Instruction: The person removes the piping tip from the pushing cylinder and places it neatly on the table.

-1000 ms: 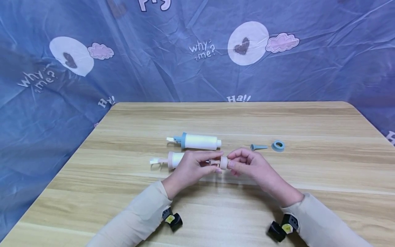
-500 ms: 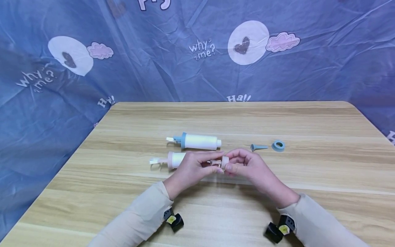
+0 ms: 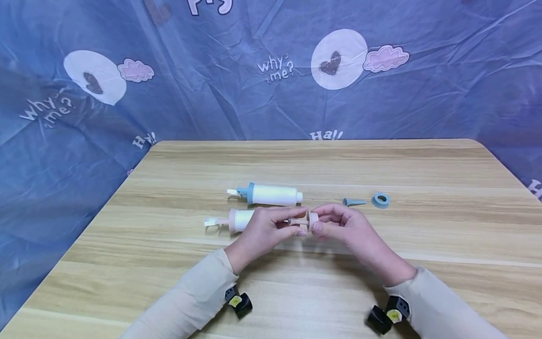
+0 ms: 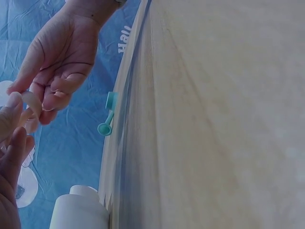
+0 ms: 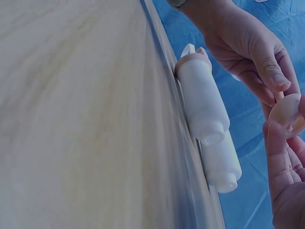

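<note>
In the head view my left hand (image 3: pixel 264 228) pinches a small pale-pink nozzle (image 3: pixel 298 221) between thumb and fingers. Close to its right, my right hand (image 3: pixel 345 228) holds a pale-pink ring cap (image 3: pixel 313 221) by the rim. The nozzle's wide end sits at the cap's open side; whether they touch I cannot tell. The right wrist view shows the cap (image 5: pixel 286 109) between both hands' fingertips, partly covered by them. Behind my left hand lies a white bottle with a pink collar (image 3: pixel 243 220), its right part hidden in the head view.
A second white bottle, with a blue collar (image 3: pixel 275 194), lies just behind the pink one. Farther right on the wooden table (image 3: pixel 423 165) are a small blue nozzle (image 3: pixel 354 202) and a blue ring cap (image 3: pixel 380 200). A blue printed cloth (image 3: pixel 237 84) hangs behind the table.
The ring cap has shifted a little right and turned, so its open side shows more. My right hand first moved slightly left, then back right. My left hand has hardly moved.
</note>
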`<state>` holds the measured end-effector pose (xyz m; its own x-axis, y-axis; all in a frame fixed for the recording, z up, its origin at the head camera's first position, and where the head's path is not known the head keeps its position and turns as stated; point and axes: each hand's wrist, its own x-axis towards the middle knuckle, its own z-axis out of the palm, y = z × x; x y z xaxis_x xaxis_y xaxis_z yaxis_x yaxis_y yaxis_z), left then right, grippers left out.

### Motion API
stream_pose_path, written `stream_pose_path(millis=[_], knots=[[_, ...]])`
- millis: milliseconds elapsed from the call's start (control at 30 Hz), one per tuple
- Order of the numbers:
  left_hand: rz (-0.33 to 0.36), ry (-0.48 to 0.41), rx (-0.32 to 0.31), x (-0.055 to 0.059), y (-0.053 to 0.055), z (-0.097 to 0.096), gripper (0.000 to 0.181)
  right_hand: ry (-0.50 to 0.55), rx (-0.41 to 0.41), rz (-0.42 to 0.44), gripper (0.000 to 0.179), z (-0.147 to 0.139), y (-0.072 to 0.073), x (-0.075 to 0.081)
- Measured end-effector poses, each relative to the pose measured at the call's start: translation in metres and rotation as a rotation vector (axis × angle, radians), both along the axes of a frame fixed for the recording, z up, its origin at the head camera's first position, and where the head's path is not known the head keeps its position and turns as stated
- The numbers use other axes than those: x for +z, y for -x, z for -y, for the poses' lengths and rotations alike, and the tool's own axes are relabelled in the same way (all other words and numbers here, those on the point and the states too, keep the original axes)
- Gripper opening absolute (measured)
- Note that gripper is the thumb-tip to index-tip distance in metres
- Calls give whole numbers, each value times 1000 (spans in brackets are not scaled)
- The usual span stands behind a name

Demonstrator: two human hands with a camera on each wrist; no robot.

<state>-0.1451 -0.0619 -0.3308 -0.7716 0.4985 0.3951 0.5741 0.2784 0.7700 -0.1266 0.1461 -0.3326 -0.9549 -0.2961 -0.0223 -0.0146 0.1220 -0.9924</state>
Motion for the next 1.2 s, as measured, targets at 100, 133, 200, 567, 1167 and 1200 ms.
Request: stream_pose_path(millis=[100, 133, 200, 567, 1167, 1200], knots=[[-10, -4, 8, 0, 0, -2, 39, -14, -13, -8, 40, -5, -1, 1], [-20, -1, 10, 0, 0, -3, 38, -18, -18, -13, 40, -7, -2, 1], [-44, 5, 13, 0, 1, -5, 34, -24, -31, -18, 41, -10, -3, 1], [-97, -4, 3, -3, 5, -23, 15, -99, -155, -71, 46, -28, -6, 6], [139, 0, 36, -11, 15, -74, 14, -460, -305, -294, 42, -75, -13, 6], [149, 9, 36, -11, 16, -77, 15, -472, -311, -307, 41, -77, -12, 6]])
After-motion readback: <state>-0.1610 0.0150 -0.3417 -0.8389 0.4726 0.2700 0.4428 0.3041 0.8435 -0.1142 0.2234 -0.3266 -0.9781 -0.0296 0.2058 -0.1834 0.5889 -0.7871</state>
